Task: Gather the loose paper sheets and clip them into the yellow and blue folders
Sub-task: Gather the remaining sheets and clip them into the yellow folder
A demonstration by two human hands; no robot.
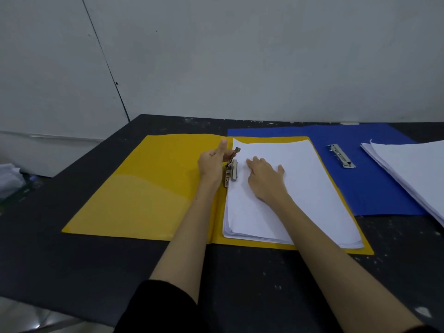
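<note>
Yellow folder [144, 188] lies open on the black table [72, 260]. A stack of white sheets [300, 188] sits on its right half, left edge at the metal lever clip [231, 173]. Left hand [212, 164] is closed on the raised clip lever [235, 152], thumb up. Right hand [265, 179] lies flat, fingers spread, on the stack. Blue folder [372, 183] lies open behind right, clip [341, 156] unused, with a second paper stack [413, 169] on it. No legible writing or brand.
</note>
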